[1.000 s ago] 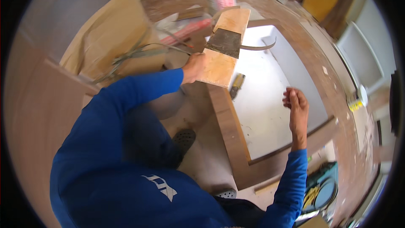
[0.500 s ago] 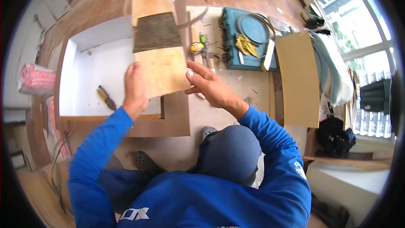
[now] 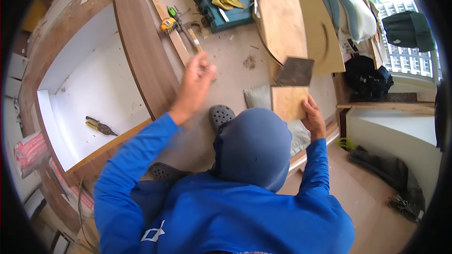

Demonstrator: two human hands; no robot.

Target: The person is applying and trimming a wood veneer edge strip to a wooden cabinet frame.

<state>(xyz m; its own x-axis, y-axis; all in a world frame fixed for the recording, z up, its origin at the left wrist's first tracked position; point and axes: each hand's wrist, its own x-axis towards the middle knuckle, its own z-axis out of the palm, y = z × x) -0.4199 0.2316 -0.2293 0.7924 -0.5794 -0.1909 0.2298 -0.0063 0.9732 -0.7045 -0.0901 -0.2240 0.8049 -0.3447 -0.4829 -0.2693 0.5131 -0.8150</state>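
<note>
My right hand (image 3: 313, 113) grips the near end of a light wooden board (image 3: 287, 101), which has a dark, square patch (image 3: 294, 70) across it and a thin curved strip along its left edge. My left hand (image 3: 197, 80), slightly blurred, is raised with loosely curled fingers and nothing visibly held. It is nearest a light wood-handled tool (image 3: 194, 37), beside a yellow tape measure (image 3: 168, 25) and a green-handled tool (image 3: 172, 11) on and around a wooden strip (image 3: 176, 44).
A brown-edged white open box (image 3: 94, 84) at left holds yellow pliers (image 3: 100, 126). A teal case (image 3: 219, 19) with gloves, a leaning panel (image 3: 325, 42), a black bag (image 3: 365, 77), a white panel (image 3: 398, 134) and bagged material (image 3: 30, 153) surround me. My grey clogs (image 3: 221, 115) are on the floor.
The view has turned rightward. The board has moved from in front of me to my right, held by my right hand; my left hand has let go of it.
</note>
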